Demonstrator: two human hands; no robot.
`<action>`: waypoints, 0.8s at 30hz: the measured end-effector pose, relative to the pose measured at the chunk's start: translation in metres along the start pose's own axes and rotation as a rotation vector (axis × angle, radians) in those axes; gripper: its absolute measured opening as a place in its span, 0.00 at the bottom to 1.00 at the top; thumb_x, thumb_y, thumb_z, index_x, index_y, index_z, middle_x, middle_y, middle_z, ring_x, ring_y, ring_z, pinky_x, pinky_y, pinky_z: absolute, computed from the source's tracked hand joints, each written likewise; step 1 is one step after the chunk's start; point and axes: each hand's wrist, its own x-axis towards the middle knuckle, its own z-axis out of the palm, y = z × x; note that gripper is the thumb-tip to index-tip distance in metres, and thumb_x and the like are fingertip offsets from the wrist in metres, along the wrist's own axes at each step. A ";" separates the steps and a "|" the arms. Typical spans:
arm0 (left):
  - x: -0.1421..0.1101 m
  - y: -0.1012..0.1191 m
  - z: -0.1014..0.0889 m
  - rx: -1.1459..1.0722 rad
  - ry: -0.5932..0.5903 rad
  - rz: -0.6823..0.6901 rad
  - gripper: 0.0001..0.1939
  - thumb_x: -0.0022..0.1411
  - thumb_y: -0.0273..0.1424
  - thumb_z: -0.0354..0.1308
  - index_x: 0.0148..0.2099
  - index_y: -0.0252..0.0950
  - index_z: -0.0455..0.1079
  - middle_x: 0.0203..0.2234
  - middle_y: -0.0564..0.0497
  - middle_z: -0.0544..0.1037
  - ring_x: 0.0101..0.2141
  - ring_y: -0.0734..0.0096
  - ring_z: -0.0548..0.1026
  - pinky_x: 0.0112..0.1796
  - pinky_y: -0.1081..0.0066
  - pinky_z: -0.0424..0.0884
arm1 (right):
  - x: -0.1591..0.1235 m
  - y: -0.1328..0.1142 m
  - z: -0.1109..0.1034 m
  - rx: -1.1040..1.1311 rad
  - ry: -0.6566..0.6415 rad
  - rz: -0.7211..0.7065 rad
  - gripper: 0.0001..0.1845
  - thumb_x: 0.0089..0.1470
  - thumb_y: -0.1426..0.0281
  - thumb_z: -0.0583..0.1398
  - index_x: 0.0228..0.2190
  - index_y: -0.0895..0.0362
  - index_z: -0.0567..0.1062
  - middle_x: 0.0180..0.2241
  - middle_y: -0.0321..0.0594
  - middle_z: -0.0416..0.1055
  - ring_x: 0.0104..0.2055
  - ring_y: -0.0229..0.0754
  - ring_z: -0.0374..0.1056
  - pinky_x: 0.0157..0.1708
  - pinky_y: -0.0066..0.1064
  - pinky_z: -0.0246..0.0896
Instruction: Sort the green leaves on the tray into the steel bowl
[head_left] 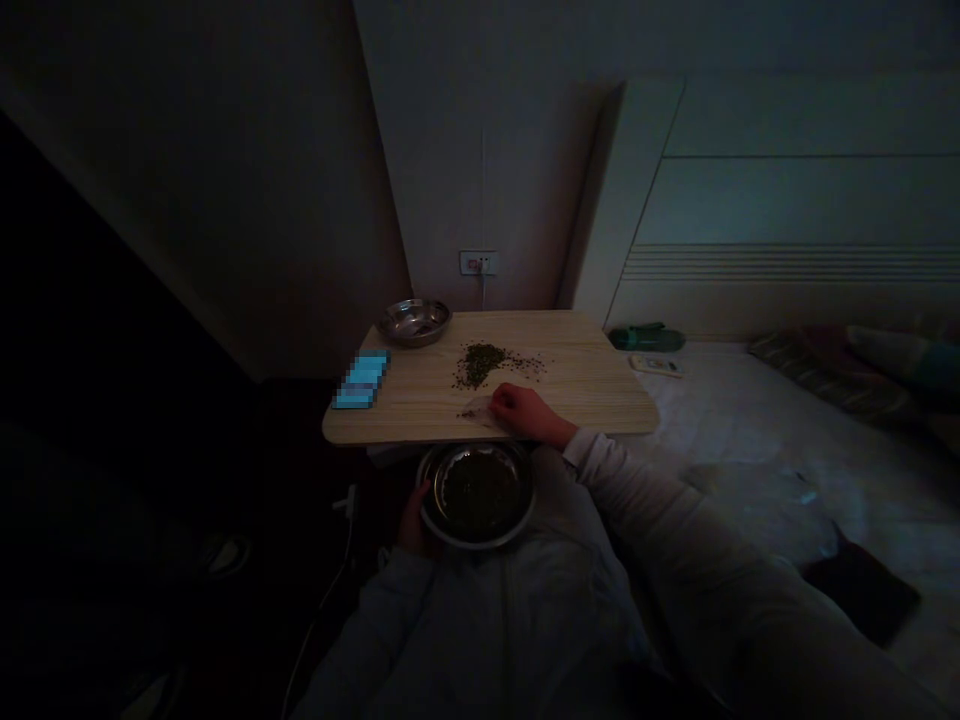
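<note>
My left hand [413,522] grips the left rim of a metal bowl [427,512] on my lap, just below the table's front edge. Dark contents lie in its bottom, too dim to make out. Over the front of the small wooden table [592,370], my right hand [517,408] has its fingers curled together; what they hold, if anything, is hidden. A few dark grains [471,413] lie just left of its fingertips. Beyond that hand spreads a pile of small green beans [482,364], with loose ones scattered to its right.
A second metal bowl [416,322] stands at the table's back left, with a lit phone [361,379] in front of it. To the right is a bed [712,420] with a green bottle [646,338] and a pale handset [656,366]. A white cable [322,600] hangs at left.
</note>
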 end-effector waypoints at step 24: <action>-0.006 0.001 0.004 -0.030 0.058 -0.002 0.13 0.59 0.29 0.50 0.38 0.34 0.77 0.23 0.46 0.82 0.43 0.57 0.78 0.50 0.60 0.68 | 0.009 0.024 -0.018 0.006 0.039 -0.009 0.05 0.52 0.70 0.58 0.29 0.59 0.72 0.27 0.39 0.72 0.28 0.36 0.63 0.30 0.27 0.55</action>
